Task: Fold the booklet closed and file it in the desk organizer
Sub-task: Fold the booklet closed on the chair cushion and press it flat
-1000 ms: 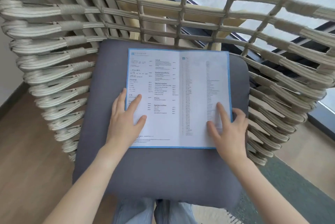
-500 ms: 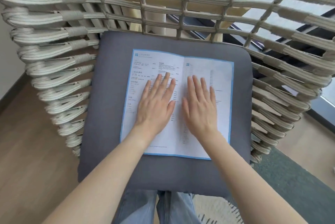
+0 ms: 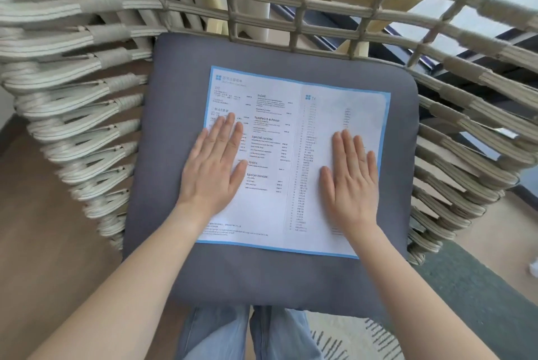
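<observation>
- Here, the booklet (image 3: pixel 294 156) lies spread open and flat on the grey seat cushion (image 3: pixel 174 156) in the centre of the frame, its blue border showing all round.
- My left hand (image 3: pixel 214 167) rests palm down on the left page, fingers together and stretched out, thumb pointing toward the middle fold; it lies flat and grips nothing.
- My right hand (image 3: pixel 350 179) rests palm down on the right page, near the right blue edge, fingers straight and slightly spread, likewise flat and holding nothing.
- The two hands sit well apart, with the centre crease and the printed menu columns bare between them.
- The cushion sits in a woven rope chair (image 3: pixel 87 115) whose lattice fills the upper part of the frame and both sides.
- At the bottom centre I see blue jeans (image 3: pixel 247 333) below the cushion's front edge, and a dark green rug (image 3: pixel 471 295) at lower right.
- I cannot see any desk organizer in this view.
</observation>
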Demonstrator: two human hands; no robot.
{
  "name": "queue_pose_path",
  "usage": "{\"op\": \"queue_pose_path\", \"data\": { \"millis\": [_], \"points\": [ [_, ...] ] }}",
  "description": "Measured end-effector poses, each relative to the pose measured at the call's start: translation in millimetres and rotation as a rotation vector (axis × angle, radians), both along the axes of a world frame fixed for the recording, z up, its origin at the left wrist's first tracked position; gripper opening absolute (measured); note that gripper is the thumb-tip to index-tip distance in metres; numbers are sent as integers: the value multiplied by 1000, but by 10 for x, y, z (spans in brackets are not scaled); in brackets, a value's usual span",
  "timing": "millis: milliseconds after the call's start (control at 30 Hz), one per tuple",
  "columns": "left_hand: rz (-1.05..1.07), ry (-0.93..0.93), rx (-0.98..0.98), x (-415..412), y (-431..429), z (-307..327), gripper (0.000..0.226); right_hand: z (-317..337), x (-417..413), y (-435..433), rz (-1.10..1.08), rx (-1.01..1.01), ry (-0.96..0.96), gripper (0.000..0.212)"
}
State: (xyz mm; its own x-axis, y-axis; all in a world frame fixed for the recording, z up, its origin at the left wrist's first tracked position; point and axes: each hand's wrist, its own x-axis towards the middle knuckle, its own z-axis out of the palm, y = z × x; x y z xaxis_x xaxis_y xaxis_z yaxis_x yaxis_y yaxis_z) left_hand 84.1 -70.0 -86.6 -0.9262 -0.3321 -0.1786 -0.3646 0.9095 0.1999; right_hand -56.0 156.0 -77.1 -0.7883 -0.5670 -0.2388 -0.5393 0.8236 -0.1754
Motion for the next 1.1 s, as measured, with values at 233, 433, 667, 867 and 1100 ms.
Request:
{"op": "queue_pose_path", "data": {
  "millis": [233,433,667,867,1100],
  "points": [
    [3,3,24,40,-37,-35,64,-64,-6,60,-12,3,41,63],
    [158,-21,86,183,-10,154,68,135,143,287,-3,48,-30,63],
    [479,28,285,426,113,442,68,344,414,611,-162,-5,-191,71],
    [486,145,480,388,76,485,56,329,424,571,-215,-78,-199,73],
    [766,218,965,434,-131,620,54,328,402,422,-200,-58,-163,70]
  ]
}}
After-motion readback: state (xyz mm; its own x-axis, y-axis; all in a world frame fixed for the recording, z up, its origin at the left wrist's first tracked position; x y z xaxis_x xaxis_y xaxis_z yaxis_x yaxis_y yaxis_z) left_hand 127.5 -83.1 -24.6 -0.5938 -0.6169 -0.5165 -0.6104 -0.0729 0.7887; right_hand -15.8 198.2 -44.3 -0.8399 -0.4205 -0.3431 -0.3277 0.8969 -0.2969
